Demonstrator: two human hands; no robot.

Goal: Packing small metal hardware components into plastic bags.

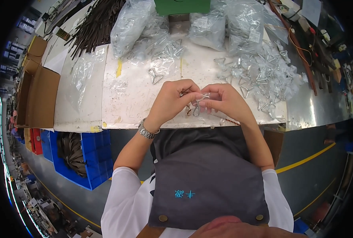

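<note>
Close together at the table's near edge, both my hands have their fingers bent in a pinch. Between the fingertips hangs a small silver metal clasp (196,110), with a bit of clear plastic beside it. My left hand (176,97), with a metal watch (145,130) on its wrist, grips from the left. My right hand (227,101) pinches from the right, its thumb and forefinger meeting the left fingertips. A thin reddish-brown cord (229,120) lies below the right hand. Beyond my left hand, another silver metal clasp (155,76) rests on the white table (133,101).
Many triangular metal pieces in clear wrappers (264,81) spread to the right. Full plastic bags (131,29) and a green box (182,7) stand at the back. Dark strips (95,25) lie far left, near a cardboard box (41,95). A blue crate (99,154) stands below the table.
</note>
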